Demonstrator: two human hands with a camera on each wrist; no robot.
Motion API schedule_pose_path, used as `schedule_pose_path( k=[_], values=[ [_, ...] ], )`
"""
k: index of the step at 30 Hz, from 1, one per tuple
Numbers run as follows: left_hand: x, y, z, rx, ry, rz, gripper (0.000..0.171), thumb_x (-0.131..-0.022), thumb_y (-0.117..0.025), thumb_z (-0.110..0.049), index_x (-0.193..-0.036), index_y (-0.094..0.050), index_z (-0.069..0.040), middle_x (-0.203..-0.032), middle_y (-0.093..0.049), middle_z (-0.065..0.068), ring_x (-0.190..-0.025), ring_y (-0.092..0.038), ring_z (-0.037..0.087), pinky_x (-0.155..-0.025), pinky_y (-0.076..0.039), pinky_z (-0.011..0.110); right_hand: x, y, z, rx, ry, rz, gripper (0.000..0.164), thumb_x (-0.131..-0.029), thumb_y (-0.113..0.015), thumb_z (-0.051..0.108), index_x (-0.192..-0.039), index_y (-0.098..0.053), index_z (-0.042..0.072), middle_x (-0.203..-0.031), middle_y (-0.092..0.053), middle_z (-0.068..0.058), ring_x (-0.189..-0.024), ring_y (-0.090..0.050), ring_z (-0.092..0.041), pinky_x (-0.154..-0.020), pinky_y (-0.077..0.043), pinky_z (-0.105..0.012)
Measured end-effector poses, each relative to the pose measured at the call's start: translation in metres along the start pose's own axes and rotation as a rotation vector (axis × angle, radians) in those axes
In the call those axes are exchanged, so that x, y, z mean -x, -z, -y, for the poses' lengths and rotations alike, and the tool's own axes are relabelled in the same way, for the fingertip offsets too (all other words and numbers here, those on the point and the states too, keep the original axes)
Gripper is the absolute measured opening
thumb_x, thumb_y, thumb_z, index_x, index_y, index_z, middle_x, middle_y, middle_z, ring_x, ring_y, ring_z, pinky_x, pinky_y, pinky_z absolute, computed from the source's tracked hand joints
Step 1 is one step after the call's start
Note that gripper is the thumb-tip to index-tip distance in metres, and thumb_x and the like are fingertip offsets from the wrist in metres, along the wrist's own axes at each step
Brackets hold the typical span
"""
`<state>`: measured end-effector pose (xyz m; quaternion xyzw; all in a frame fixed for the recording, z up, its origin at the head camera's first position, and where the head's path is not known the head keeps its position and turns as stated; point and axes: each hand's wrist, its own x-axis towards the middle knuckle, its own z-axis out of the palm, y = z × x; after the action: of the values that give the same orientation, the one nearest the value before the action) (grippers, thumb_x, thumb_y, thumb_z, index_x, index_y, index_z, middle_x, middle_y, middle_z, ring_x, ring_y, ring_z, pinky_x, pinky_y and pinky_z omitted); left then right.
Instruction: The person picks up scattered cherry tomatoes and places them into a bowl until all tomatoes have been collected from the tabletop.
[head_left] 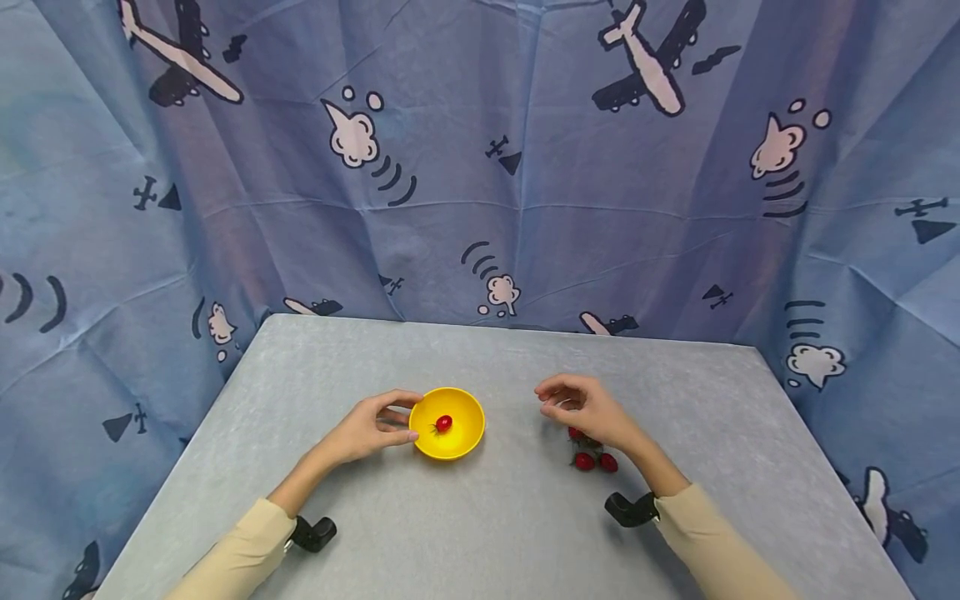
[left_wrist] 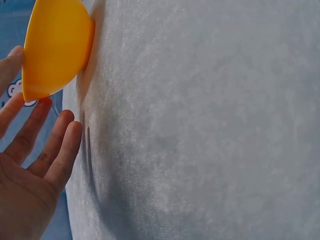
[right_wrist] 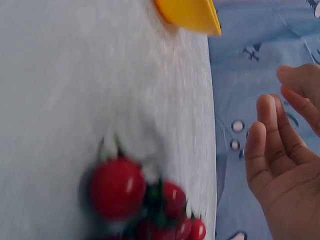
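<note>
A yellow bowl (head_left: 427, 443) stands upright on the table, one red cherry tomato (head_left: 444, 424) with a green stem lying inside it. My left hand (head_left: 367, 429) is at the bowl's left side, fingertips and thumb touching its rim; in the left wrist view the fingers of that hand (left_wrist: 30, 170) look fairly straight. My right hand (head_left: 588, 408) hovers above several cherry tomatoes (head_left: 584, 462) to the right of the bowl, partly covering them. Nothing shows between its loosely bent fingers. The right wrist view shows the tomato group (right_wrist: 117, 189) below this hand, slightly blurred.
A light grey table (head_left: 480, 542) carries everything. Behind and beside it hangs a blue curtain (head_left: 450, 167) printed with airplanes and clouds. Each wrist wears a black camera mount (head_left: 313, 534), just at the sleeve's end.
</note>
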<state>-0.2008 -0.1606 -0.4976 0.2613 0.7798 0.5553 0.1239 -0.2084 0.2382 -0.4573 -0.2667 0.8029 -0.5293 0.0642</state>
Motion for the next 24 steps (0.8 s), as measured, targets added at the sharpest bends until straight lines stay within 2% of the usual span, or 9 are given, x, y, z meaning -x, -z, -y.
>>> schedule_pose_path(
  k=[5, 9, 14, 24],
  values=[
    [0.000, 0.000, -0.001, -0.020, -0.006, -0.006, 0.053, -0.091, -0.077, -0.006, -0.139, -0.056, 0.002, -0.135, -0.059, 0.018, -0.111, -0.065, 0.034, -0.091, -0.056, 0.037, 0.018, 0.020, -0.011, -0.010, 0.009, -0.025, 0.022, -0.094, -0.072, -0.001, -0.116, -0.069, -0.001, -0.110, -0.065, -0.029, -0.094, -0.067, -0.028, -0.080, -0.058, -0.030],
    [0.000, 0.000, -0.001, -0.016, -0.009, -0.008, 0.053, -0.091, -0.077, -0.005, -0.139, -0.056, 0.002, -0.135, -0.059, 0.019, -0.110, -0.065, 0.033, -0.091, -0.057, 0.038, 0.029, 0.034, -0.015, 0.022, -0.017, -0.040, 0.024, -0.094, -0.072, 0.000, -0.117, -0.068, -0.003, -0.112, -0.064, -0.031, -0.094, -0.067, -0.027, -0.081, -0.058, -0.029],
    [0.000, 0.000, 0.000, -0.016, -0.013, -0.005, 0.052, -0.091, -0.078, -0.006, -0.139, -0.057, 0.002, -0.135, -0.059, 0.018, -0.110, -0.066, 0.033, -0.090, -0.057, 0.037, 0.042, 0.048, -0.016, 0.064, -0.037, -0.055, 0.026, -0.095, -0.070, 0.000, -0.120, -0.066, -0.009, -0.114, -0.066, -0.028, -0.096, -0.067, -0.030, -0.083, -0.058, -0.029],
    [0.000, 0.000, 0.001, -0.018, -0.004, -0.006, 0.052, -0.091, -0.078, -0.006, -0.139, -0.057, 0.001, -0.136, -0.059, 0.017, -0.110, -0.066, 0.033, -0.090, -0.057, 0.037, 0.053, 0.067, -0.015, 0.156, -0.060, -0.081, 0.024, -0.095, -0.072, 0.004, -0.118, -0.068, -0.003, -0.114, -0.067, -0.023, -0.096, -0.068, -0.026, -0.080, -0.058, -0.028]
  ],
)
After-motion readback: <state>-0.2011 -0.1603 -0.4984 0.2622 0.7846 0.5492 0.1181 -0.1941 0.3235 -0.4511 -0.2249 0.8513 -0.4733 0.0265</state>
